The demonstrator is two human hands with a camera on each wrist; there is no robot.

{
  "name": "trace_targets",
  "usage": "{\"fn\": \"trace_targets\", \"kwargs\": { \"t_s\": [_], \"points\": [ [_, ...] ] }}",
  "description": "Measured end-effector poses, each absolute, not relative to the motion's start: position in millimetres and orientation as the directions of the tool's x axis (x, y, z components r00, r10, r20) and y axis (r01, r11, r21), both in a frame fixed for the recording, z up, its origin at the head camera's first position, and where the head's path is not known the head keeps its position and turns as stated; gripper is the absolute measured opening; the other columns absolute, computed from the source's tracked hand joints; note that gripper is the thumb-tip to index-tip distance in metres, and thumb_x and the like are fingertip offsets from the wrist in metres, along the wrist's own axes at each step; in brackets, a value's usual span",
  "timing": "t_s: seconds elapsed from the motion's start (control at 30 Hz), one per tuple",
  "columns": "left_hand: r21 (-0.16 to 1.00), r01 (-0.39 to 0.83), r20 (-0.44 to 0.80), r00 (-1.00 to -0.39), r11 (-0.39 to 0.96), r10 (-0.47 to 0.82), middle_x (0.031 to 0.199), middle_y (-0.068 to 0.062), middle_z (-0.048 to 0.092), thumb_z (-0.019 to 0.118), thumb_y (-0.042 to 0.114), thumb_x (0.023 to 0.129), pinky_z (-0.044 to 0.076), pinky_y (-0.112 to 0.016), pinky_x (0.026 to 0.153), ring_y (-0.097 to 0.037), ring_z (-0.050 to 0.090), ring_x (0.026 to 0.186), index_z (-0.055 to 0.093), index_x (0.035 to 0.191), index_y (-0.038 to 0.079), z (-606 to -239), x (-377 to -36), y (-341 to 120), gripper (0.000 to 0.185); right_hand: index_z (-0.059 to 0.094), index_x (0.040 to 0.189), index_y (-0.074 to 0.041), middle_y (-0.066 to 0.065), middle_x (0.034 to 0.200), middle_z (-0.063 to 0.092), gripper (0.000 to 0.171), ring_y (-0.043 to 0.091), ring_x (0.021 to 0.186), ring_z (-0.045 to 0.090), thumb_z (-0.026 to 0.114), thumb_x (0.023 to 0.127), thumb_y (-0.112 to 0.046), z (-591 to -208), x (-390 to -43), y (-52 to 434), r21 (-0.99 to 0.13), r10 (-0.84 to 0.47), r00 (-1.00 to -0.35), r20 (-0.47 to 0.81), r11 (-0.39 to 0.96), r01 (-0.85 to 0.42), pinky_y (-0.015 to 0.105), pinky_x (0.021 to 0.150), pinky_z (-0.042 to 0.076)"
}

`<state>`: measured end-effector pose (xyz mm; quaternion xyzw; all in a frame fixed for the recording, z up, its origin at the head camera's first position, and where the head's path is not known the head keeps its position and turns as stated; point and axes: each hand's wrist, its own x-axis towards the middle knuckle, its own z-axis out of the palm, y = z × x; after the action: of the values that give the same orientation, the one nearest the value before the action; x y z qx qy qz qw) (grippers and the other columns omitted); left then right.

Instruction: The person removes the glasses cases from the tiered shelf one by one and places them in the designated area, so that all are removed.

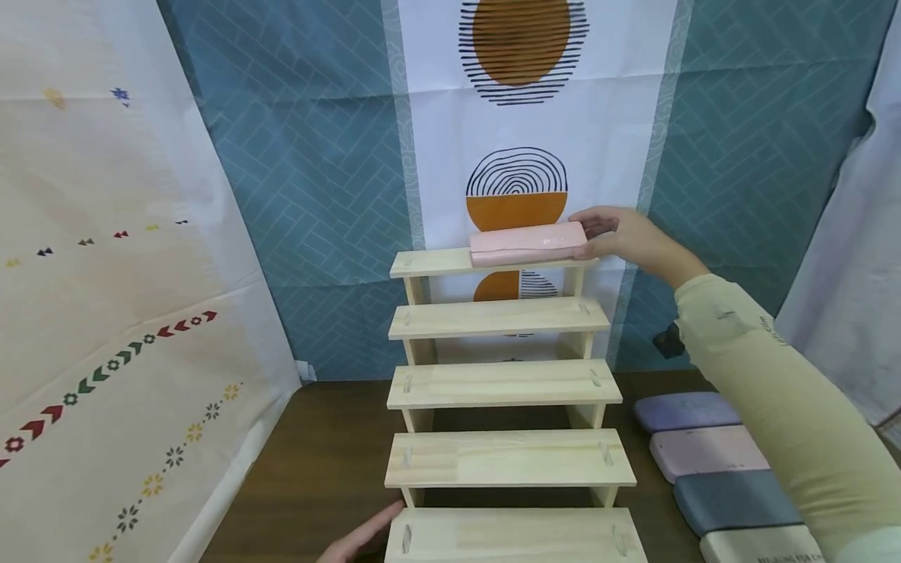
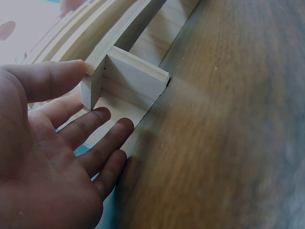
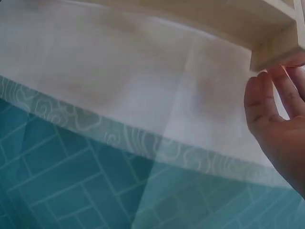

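Note:
A pink glasses case [image 1: 528, 244] lies lengthwise on the top board of a pale wooden step-shaped display stand [image 1: 503, 385]. My right hand [image 1: 626, 234] grips the case's right end, thumb at the front and fingers curled behind it. The right wrist view shows the same fingers [image 3: 259, 98] beside the stand's end; the case is mostly hidden there. Down at the stand's lower left, my left hand [image 2: 57, 124] pinches the end of a low step between thumb and index finger. Its other fingers extend loosely beside the wood.
To the right of the stand, several more glasses cases lie in a row: purple [image 1: 686, 411], pink [image 1: 707, 451], blue-grey [image 1: 735, 498] and white [image 1: 763, 545]. A teal and white patterned cloth [image 1: 331, 195] hangs behind. The tabletop [image 1: 303, 461] is dark wood.

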<state>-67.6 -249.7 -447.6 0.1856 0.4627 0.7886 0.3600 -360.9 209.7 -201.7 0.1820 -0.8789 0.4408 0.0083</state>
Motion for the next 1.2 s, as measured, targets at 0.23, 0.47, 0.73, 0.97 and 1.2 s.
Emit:
{"fn": "trace_targets", "kwargs": {
  "t_s": [0.23,0.47,0.73,0.97,1.2],
  "points": [
    [0.876,-0.385,-0.052,-0.673,-0.29,0.737,0.154,-0.018,0.009,0.033,-0.008,0.098,0.037,-0.058,0.093,-0.047,0.035,0.126,0.004,0.153,0.015,-450,-70,-252,0.067,0.048,0.136,-0.011,0.011,0.13,0.047,0.057,0.03,0.092,0.053,0.071,0.085,-0.024,-210,-359,222,-0.838,-0.329,-0.928,0.176,0.445,-0.316,0.042,0.075,0.05],
    [0.876,-0.387,-0.057,-0.674,-0.287,0.737,0.153,-0.019,0.011,0.036,-0.01,0.096,0.036,-0.058,0.094,-0.047,0.036,0.125,0.004,0.153,0.015,-450,-70,-252,0.069,0.041,0.14,-0.011,0.009,0.129,0.044,0.061,0.024,0.066,0.047,0.069,0.086,-0.017,-214,-365,216,-0.89,-0.412,-0.895,0.17,0.325,-0.319,0.029,0.051,0.043],
    [0.892,-0.366,-0.059,-0.675,-0.265,0.735,0.154,-0.018,0.008,0.037,-0.01,0.096,0.037,-0.057,0.094,-0.046,0.037,0.125,0.004,0.153,0.014,-450,-72,-254,0.07,0.05,0.135,-0.017,0.007,0.125,0.047,0.061,0.022,0.054,0.039,0.076,0.081,-0.025,-211,-371,211,-0.896,-0.362,-0.926,0.103,0.37,-0.245,0.03,0.049,0.037],
    [0.916,-0.341,-0.081,-0.673,-0.212,0.735,0.155,-0.017,0.004,0.041,-0.009,0.095,0.037,-0.055,0.095,-0.043,0.036,0.126,0.004,0.153,0.015,-450,-74,-253,0.072,0.049,0.135,-0.013,0.011,0.121,0.05,0.064,0.022,0.064,0.045,0.078,0.079,-0.019,-211,-370,222,-0.944,-0.335,-0.938,0.088,0.273,-0.186,0.028,0.052,0.041],
    [0.911,-0.364,-0.104,-0.659,-0.195,0.745,0.155,-0.015,0.007,0.041,-0.009,0.095,0.037,-0.054,0.095,-0.045,0.038,0.125,0.003,0.153,0.018,-450,-74,-254,0.074,0.048,0.135,-0.01,0.012,0.121,0.05,0.061,0.021,0.064,0.047,0.076,0.081,-0.015,-214,-368,229,-0.957,-0.349,-0.932,0.098,0.224,-0.184,0.027,0.052,0.041]
  ]
}}
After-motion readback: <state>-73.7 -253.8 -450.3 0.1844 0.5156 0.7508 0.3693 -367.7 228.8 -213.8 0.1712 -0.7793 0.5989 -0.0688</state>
